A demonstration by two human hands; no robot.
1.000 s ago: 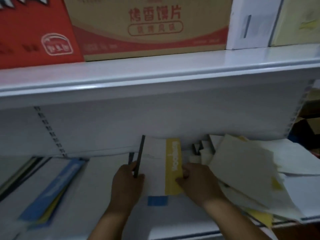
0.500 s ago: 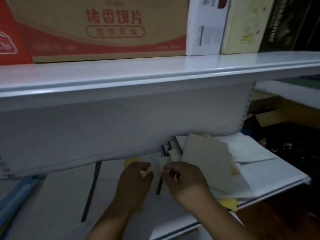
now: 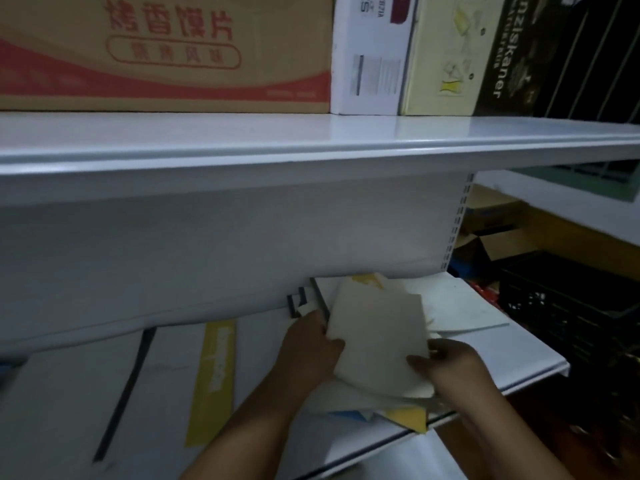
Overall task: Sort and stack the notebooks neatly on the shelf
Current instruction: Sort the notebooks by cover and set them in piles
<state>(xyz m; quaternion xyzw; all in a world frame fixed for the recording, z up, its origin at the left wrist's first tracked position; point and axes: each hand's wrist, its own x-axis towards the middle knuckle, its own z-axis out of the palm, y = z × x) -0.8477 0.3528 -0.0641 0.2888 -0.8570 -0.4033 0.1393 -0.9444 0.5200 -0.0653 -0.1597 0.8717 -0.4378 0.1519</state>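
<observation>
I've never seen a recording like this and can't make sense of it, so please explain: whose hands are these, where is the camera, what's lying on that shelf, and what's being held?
There is no machine here: these are a person's two bare hands. The camera sits on the person's head and looks forward and down, so the arms come in from the bottom. The left hand and right hand grip a loose pile of notebooks from either side, on the lower shelf. Left of the pile, a white notebook with a yellow strip lies flat. The upper shelf carries a cardboard box and other boxes.
</observation>
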